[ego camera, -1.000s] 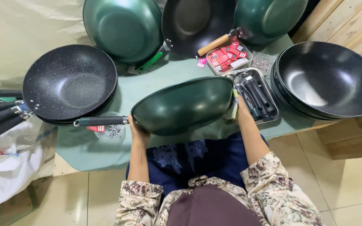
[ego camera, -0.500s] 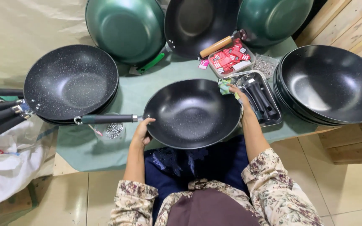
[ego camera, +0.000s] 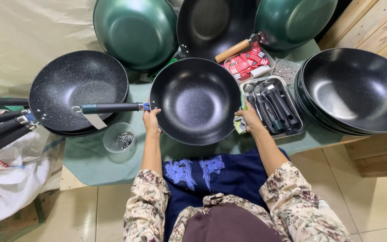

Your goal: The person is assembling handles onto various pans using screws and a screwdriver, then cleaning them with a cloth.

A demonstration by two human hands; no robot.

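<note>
- Black speckled wok [ego camera: 196,99] sits upright between my two hands on the green table cover [ego camera: 95,161], bowl facing up.
- My left hand [ego camera: 152,122] curls around the wok's near-left rim, right where the dark handle [ego camera: 109,107] joins; that handle runs out to the left of this hand.
- My right hand [ego camera: 249,120] grips the opposite rim, fingers closed on a green cloth [ego camera: 239,125] pressed against the edge.
- Just right of that hand lies a metal tray [ego camera: 292,131] of black handles.
- Left of my left hand: a small clear cup [ego camera: 119,138] of screws, then stacked speckled pans [ego camera: 78,91].
</note>
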